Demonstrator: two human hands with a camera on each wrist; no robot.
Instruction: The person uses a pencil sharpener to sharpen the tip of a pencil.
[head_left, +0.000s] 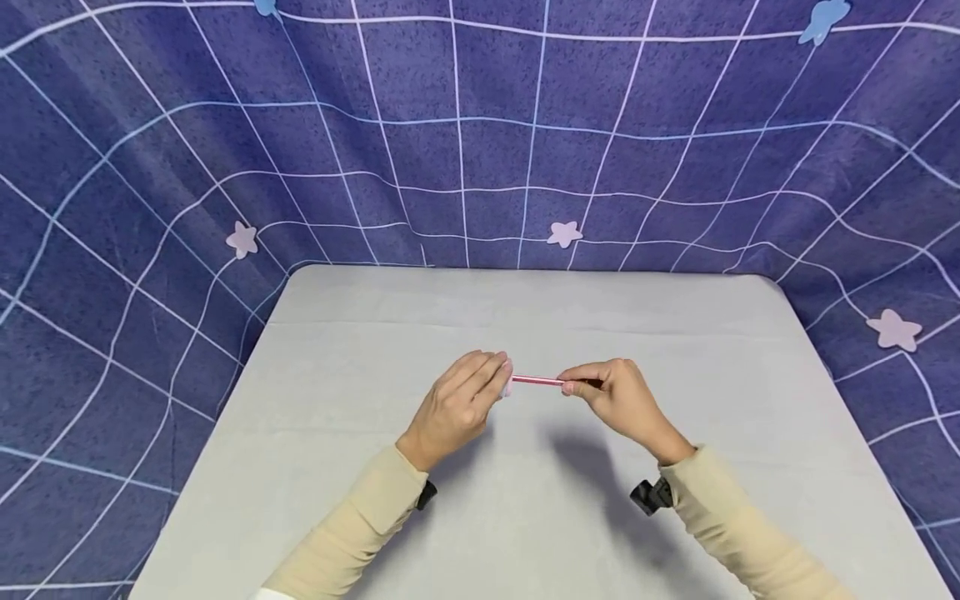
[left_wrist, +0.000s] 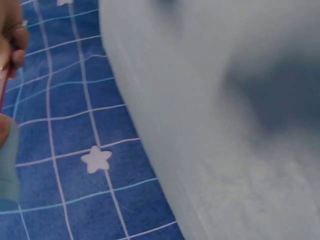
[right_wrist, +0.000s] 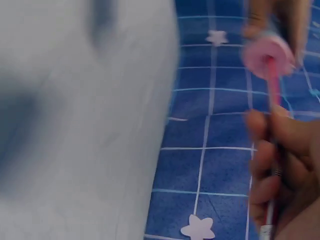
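Observation:
My left hand holds a small round pencil sharpener above the table. The right wrist view shows its pink end face with a hole, and in the left wrist view its pale blue body shows at the left edge. A red pencil has its tip in that hole, so the tip is hidden. My right hand pinches the pencil between thumb and fingers, a short way from the sharpener. In the head view the fingers of my left hand cover most of the sharpener.
A table with a pale grey cover lies below both hands, which cast shadows on it. Behind and at the sides hangs a blue curtain with a grid and star pattern. Black wrist cameras sit at the sleeve cuffs.

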